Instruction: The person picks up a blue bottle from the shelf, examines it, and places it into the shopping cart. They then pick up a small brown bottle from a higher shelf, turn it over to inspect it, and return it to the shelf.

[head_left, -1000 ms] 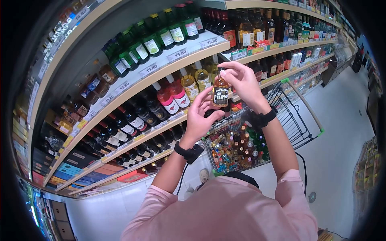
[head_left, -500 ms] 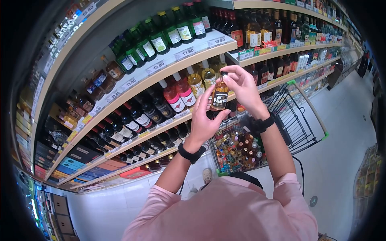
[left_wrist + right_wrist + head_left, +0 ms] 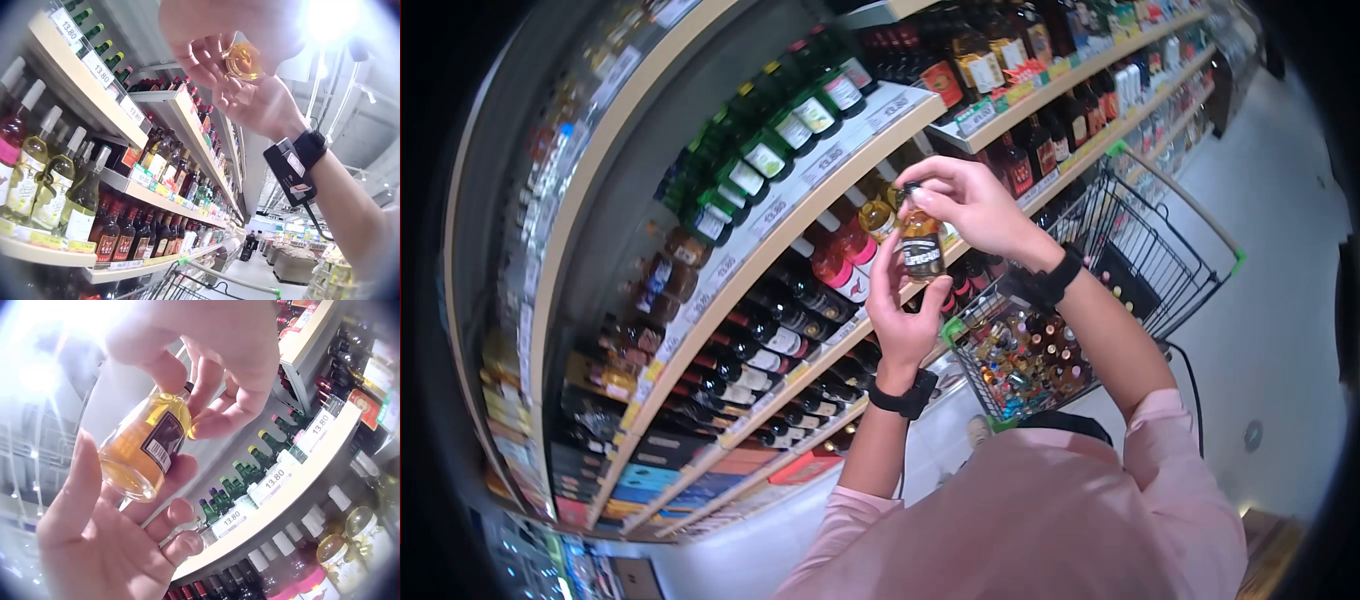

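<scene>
A small glass bottle [image 3: 922,250] of amber liquor with a dark label and dark cap is held up in front of the shelves. My right hand [image 3: 980,210] pinches it at the cap and neck from above. Lower down, my left hand [image 3: 905,320] holds the bottle's body, fingers along one side and thumb by the base. In the right wrist view the bottle [image 3: 125,456] is tilted, and a barcode shows on its label. From the left wrist, only part of the amber glass [image 3: 244,61] shows between the hands.
Shelves of green bottles [image 3: 765,155], pink bottles [image 3: 835,265] and dark wine bottles [image 3: 760,330] stand close ahead and left. A wire shopping cart [image 3: 1185,203] is at the right, with many small bottles [image 3: 1045,350] inside. Pale floor [image 3: 1280,250] lies beyond the cart.
The head view has turned, so shelves and cart sit differently. The bottle and both hands shifted slightly left in view. My left thumb has come in closer to the bottle's base.
</scene>
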